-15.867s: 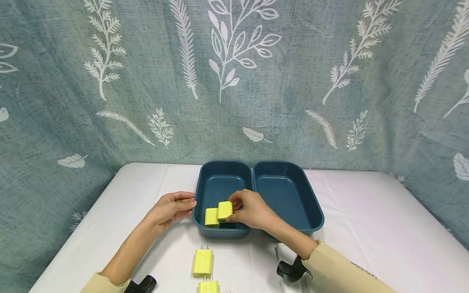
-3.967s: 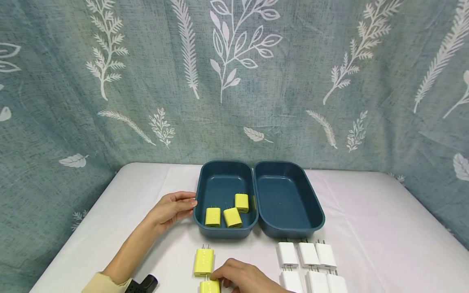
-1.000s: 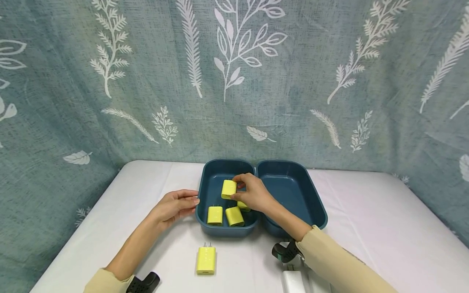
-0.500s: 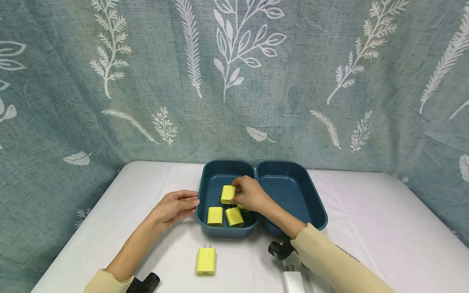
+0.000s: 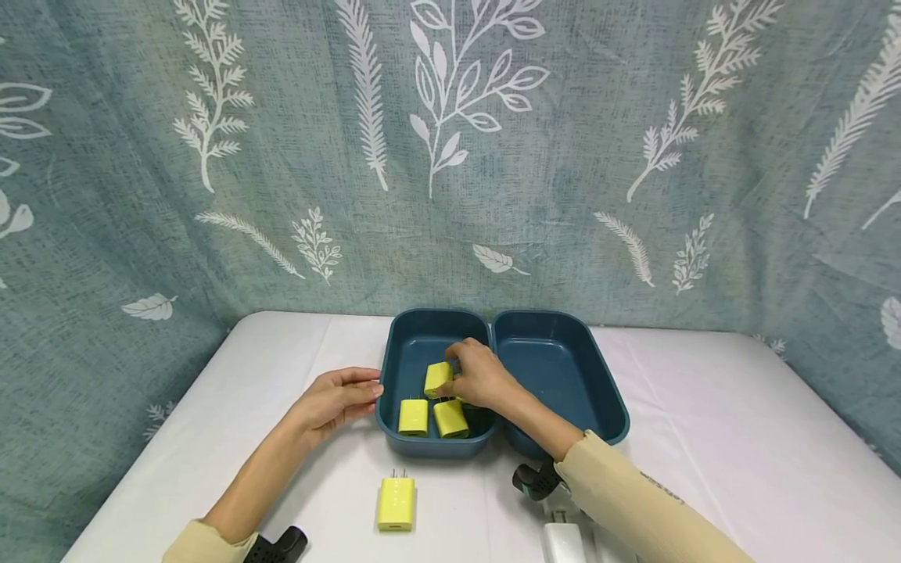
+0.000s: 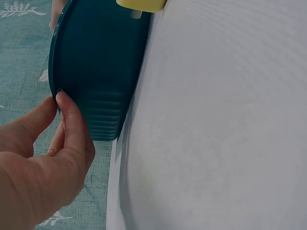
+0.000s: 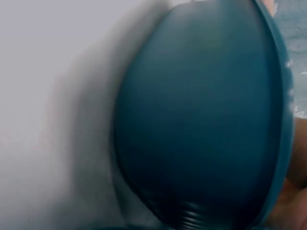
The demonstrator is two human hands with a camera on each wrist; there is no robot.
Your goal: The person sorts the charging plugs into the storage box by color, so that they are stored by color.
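In the head view, the right hand (image 5: pixel 482 381) pinches a yellow charger (image 5: pixel 436 378) between thumb and fingers, inside the left blue tray (image 5: pixel 438 446). Nearer the front wall, a second charger (image 5: pixel 413 418) and a third charger (image 5: pixel 451 419) lie in that tray. The left hand (image 5: pixel 342 399) holds its left rim. Beside it sits the right blue tray (image 5: pixel 545 379); a lone yellow charger (image 5: pixel 396 503) lies in front on the white table (image 5: pixel 281 352), and a white charger (image 5: pixel 564 541) shows near the right sleeve (image 5: pixel 633 496). In the left wrist view, thumb and fingers clamp the tray rim. In the right wrist view, blurred blue wall dominates, and I cannot tell the grip from there
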